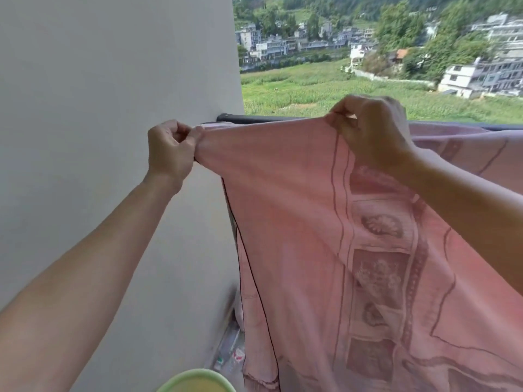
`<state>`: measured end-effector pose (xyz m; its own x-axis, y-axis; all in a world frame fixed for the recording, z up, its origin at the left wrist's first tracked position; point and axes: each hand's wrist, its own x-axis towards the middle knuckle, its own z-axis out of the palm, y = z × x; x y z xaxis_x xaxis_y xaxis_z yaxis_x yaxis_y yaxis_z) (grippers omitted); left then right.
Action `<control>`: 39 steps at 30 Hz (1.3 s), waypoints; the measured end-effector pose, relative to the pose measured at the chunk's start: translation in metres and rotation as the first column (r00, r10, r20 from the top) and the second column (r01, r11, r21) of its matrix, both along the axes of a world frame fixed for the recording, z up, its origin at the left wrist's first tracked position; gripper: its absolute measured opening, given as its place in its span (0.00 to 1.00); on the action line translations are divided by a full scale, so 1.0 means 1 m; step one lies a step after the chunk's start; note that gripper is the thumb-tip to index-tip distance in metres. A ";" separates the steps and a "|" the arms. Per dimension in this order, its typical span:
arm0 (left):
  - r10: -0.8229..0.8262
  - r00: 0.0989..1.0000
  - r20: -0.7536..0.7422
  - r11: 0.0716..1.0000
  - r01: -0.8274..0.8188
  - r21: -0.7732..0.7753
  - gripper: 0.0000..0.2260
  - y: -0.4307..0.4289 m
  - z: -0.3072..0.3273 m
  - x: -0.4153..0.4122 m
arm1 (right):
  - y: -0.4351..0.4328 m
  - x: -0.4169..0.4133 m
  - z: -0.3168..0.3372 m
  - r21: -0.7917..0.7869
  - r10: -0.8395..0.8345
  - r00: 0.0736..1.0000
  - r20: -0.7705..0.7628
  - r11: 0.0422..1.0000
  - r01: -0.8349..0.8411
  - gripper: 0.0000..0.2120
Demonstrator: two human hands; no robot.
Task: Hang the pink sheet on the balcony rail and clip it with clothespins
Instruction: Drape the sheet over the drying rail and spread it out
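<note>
Edge of pink sheet, pinched in fingers of left hand and right hand, runs nine-to-three; balcony rail just beyond, twelve o'clock.

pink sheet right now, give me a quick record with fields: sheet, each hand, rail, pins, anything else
sheet: pink sheet, patterned, top edge held up between both hands, the rest hanging down
left hand: left hand pinches the sheet's end by the wall
right hand: right hand pinches the top edge further right
rail: balcony rail, dark, just behind the held edge; pink fabric lies over it at far right
clothespins: none in view
other: green container, only its rim showing at the bottom edge
</note>
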<state>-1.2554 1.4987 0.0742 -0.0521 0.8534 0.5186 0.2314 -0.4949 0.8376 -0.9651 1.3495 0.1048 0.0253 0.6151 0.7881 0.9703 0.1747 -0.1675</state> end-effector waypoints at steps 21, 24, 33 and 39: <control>0.080 0.972 0.219 0.985 -0.044 -0.165 0.11 0.082 -0.003 0.013 | 0.022 -0.009 -0.003 -0.107 -0.141 0.990 0.002 0.984 0.140 0.11; 0.143 0.990 -0.016 0.981 -0.144 -0.134 0.10 0.087 -0.027 0.014 | 0.026 -0.024 -0.024 -0.091 -0.100 0.990 0.094 0.990 0.109 0.11; -0.073 0.972 0.222 0.972 0.119 -0.201 0.11 0.060 -0.023 0.034 | 0.010 0.024 -0.001 -0.259 -0.171 0.985 -0.014 0.952 0.161 0.29; -0.389 0.913 0.122 0.811 0.402 -0.425 0.11 0.001 -0.081 0.008 | 0.011 0.033 -0.025 -0.212 -0.295 0.950 0.099 0.927 0.310 0.19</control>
<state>-1.2471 1.4997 -0.0064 0.3301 0.9390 0.0965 0.0682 -0.1257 0.9897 -0.9321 1.3602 0.0794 0.1920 0.7454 0.6384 0.9810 -0.1633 -0.1043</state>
